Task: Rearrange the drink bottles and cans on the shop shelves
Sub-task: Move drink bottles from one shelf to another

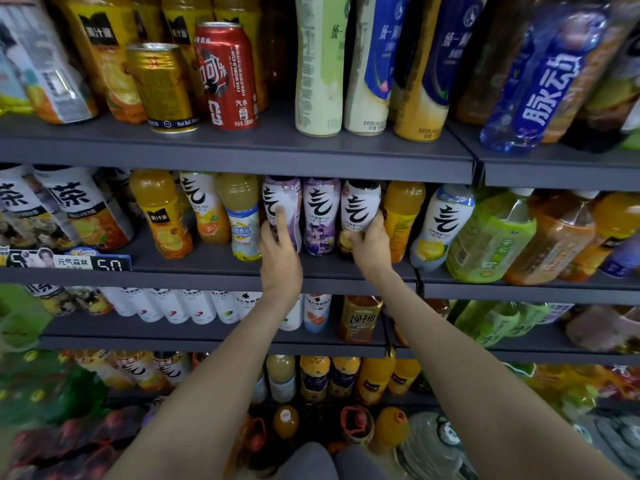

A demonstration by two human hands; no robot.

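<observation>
On the second shelf [221,273] three white-labelled sparkling water bottles stand side by side. My left hand [280,252] is on the left purple bottle [287,199], fingers stretched up its front and thumb round its side. An untouched purple bottle [320,216] stands in the middle. My right hand [372,245] grips the lower part of the dark-capped bottle [360,206] on the right, fingers curled round it. All three stand upright on the shelf.
Orange juice bottles [162,216] and a pale yellow drink [242,220] stand to the left, more juice [401,216] and green tea bottles [491,237] to the right. Above, a red cola can [228,77] and a gold can [162,88] sit on the top shelf [242,150]. Lower shelves hold several more bottles.
</observation>
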